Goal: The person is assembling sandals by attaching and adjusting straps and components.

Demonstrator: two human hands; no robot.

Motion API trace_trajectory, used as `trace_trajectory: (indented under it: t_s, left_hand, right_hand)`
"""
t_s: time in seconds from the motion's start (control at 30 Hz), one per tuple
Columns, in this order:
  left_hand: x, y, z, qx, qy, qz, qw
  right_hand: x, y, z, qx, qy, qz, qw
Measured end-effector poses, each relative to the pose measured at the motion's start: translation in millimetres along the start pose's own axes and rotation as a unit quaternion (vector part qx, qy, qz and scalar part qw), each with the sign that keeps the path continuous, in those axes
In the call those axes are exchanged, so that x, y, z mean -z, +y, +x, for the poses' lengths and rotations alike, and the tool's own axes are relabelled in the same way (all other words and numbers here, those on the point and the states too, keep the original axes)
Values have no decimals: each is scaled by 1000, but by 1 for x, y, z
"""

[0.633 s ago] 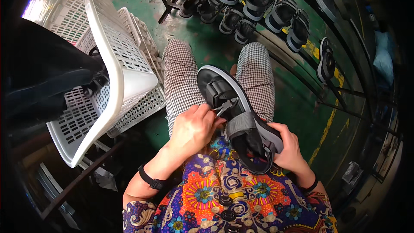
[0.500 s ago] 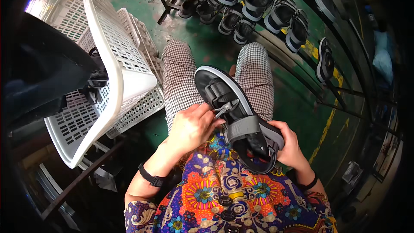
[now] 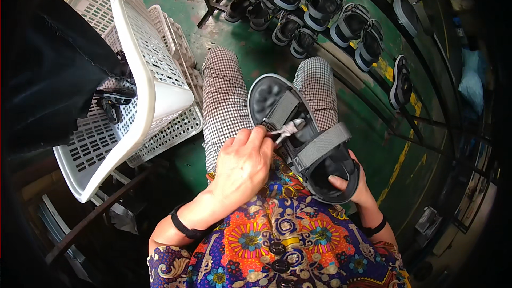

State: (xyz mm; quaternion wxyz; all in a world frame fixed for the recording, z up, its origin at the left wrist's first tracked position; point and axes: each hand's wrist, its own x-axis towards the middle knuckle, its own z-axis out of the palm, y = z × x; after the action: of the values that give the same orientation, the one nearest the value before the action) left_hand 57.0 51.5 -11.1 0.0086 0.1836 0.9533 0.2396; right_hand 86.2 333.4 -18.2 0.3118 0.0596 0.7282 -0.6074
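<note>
A dark sandal with a grey sole rim (image 3: 255,82) and wide grey straps (image 3: 322,144) is held over my lap, its toe end pointing away and its footbed turned up. Across its middle lies a knotted light grey cord (image 3: 289,129), whose tail runs to the fingertips of my left hand (image 3: 244,160). Those fingers are pinched together at the sandal's left side, so what lies between them is partly hidden. Around the heel closes my right hand (image 3: 360,181), thumb inside on the footbed and the other fingers hidden underneath.
On my left stands a white perforated basket (image 3: 146,82) with dark sandals (image 3: 114,96) inside and a black sheet (image 3: 58,74) hanging over it. Stacked crates (image 3: 169,133) sit beside it. Ahead and to the right, a dark metal rack (image 3: 213,8) carries several similar sandals (image 3: 325,5).
The sandal has rolled so that its footbed faces up more, and its heel strap has swung outward. My right thumb has come over the heel edge. My left hand stays by the cord.
</note>
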Motion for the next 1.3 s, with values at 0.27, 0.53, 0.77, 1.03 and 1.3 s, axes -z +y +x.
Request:
trace_trajectory:
  t_s: [0.27,0.53,0.77,1.03,1.3]
  left_hand:
    - [-2,5,-1,34,-75,46,996]
    - [-7,8,2,19,-60,50,997]
    - [-9,5,-1,27,-51,7,998]
    - [-6,9,2,13,-63,-11,998]
    - [4,11,-1,37,-70,-26,996]
  right_hand:
    - [-17,-15,-11,58,73,-102,990]
    - [-25,-26,-14,84,93,-200,972]
    - [-24,-29,-12,57,93,-189,976]
    - [-33,-31,-9,148,106,-275,944]
    - [-36,-25,-11,138,128,-234,954]
